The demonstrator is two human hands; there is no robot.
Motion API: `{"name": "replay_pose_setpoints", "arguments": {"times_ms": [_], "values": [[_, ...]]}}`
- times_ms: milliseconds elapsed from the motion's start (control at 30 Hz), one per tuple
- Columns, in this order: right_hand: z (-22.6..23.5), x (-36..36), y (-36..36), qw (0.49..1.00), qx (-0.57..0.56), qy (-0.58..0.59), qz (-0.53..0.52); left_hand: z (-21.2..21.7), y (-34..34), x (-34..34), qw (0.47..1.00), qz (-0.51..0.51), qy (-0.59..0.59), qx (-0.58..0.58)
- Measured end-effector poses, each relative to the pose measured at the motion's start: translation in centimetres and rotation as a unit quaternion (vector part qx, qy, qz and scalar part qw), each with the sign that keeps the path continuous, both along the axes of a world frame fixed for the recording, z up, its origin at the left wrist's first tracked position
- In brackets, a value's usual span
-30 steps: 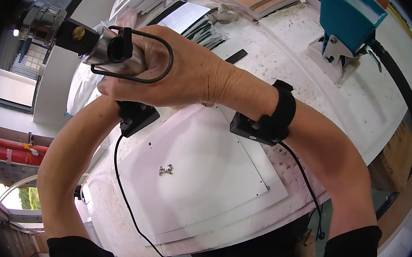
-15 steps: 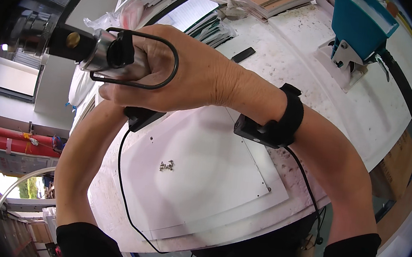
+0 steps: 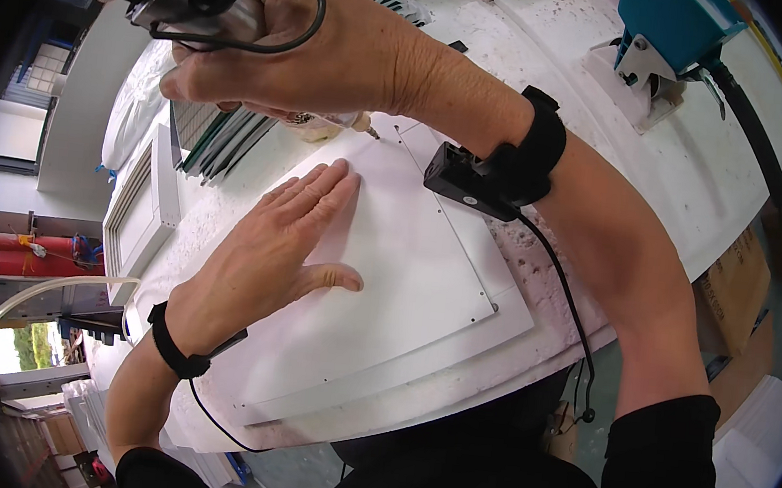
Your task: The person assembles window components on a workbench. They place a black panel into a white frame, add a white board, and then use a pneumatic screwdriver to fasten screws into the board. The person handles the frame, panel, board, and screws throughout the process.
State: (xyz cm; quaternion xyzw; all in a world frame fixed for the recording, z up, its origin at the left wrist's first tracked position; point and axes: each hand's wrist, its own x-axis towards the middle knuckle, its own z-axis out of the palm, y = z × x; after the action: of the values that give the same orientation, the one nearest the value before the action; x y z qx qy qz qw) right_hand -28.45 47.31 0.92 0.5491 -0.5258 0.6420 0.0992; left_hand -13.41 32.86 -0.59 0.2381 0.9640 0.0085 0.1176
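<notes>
My right hand (image 3: 325, 45) is wrapped round an upright power screwdriver (image 3: 220, 16) with a metal body and a black wire hanging loop. The screwdriver's lower end shows below the hand, its bit pointing down near the far edge of a white panel (image 3: 398, 264). Whether the bit touches the panel I cannot tell. My left hand (image 3: 264, 241) lies flat on the panel, fingers stretched out and thumb spread, with nothing held. Small dark holes or screw heads run along the panel's right and near edges. The loose screws seen earlier do not show now.
Beneath the panel is a pale, marked worktable (image 3: 620, 210). A teal hopper-like container (image 3: 675, 27) with a black hose stands at the far right. Dark strips (image 3: 231, 144) and a white frame (image 3: 142, 206) lie at the left. Black cables hang from both wrist straps.
My left hand has come down from behind the right and now lies on the panel. My right hand and the screwdriver have shifted up and left in view. The screw pile is no longer visible.
</notes>
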Motion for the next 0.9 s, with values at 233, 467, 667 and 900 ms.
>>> {"name": "replay_pose_setpoints", "arguments": {"times_ms": [233,467,667,900], "values": [[0.4,-0.4,0.3,0.996,-0.007,-0.039,0.081,-1.6,4.2,2.0,0.999,-0.036,0.004,-0.005],[-0.1,-0.5,0.2,0.993,-0.006,-0.055,0.101,-2.1,8.1,1.8,0.999,0.013,0.007,-0.042],[0.7,-0.6,0.4,0.991,-0.018,-0.079,0.111,-2.1,7.6,2.0,0.999,0.016,0.023,-0.035],[1.0,-0.1,1.3,0.979,0.064,-0.146,0.131,-2.2,7.5,2.2,0.999,0.012,0.049,0.01]]}}
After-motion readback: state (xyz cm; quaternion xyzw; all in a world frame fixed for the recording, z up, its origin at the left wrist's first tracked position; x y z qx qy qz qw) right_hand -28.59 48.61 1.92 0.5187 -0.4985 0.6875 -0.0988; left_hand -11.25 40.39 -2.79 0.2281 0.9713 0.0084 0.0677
